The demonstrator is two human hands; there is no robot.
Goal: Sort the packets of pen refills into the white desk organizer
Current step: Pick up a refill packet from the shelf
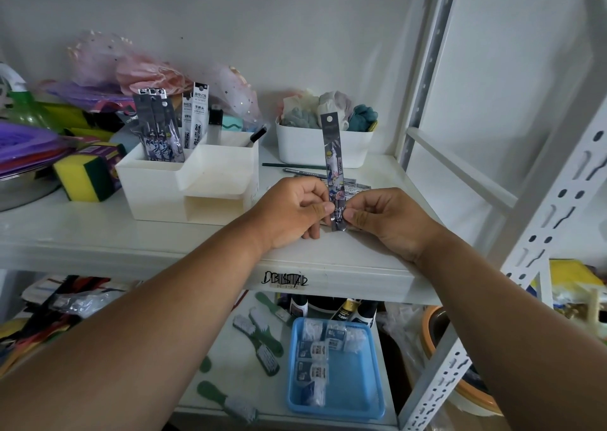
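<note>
Item: dark refill packet (pixel 335 164), standing upright above the shelf (pixel 98 243), right of the white desk organizer (pixel 184 184). The left hand (pixel 292 210) and right hand (pixel 391 223) are both pinching its lower end.

Step, as judged: carrying one packet to the organizer; next, lifting it leftward into the rear compartment beside the dark packets (pixel 157 128).

Markings: white packets (pixel 193 115) bearing Chinese print, unreadable; shelf-edge label (pixel 285 281) partly legible, possibly "D1-1-2-2".

White wall (pixel 295 20), slotted metal shelving (pixel 555 200), dim light
</note>
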